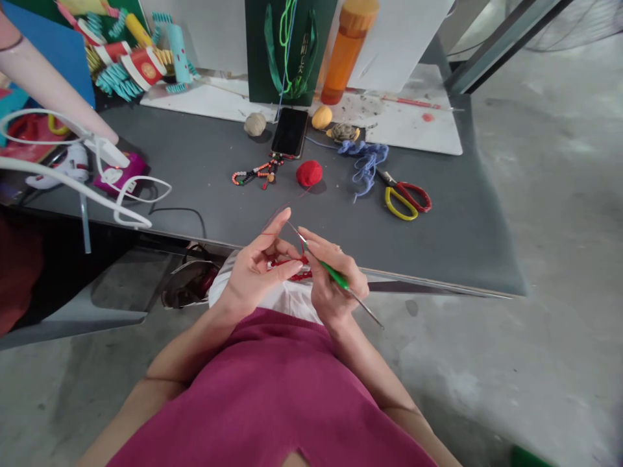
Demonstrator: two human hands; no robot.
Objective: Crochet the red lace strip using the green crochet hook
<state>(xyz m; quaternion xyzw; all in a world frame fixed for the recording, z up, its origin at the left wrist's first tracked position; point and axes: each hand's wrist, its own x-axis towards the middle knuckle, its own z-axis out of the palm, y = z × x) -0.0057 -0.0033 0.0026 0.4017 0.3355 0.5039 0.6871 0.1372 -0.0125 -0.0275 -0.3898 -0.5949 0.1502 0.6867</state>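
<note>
At lower centre, the left hand (257, 266) pinches the red crochet work (300, 275), red thread (275, 232) held taut, while the right hand (335, 297) firmly grasps the green-handled crochet hook (335, 275).

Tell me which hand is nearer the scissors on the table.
Right. The right hand is left of the scissors and closer to the person; the left hand is farther left, beyond the right hand.

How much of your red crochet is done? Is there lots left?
Done so far: only a small strip of red crochet, pinched in the left hand. In hand: a green-handled crochet hook, held by the right hand. Left: the round red yarn ball still looks plump.
</note>
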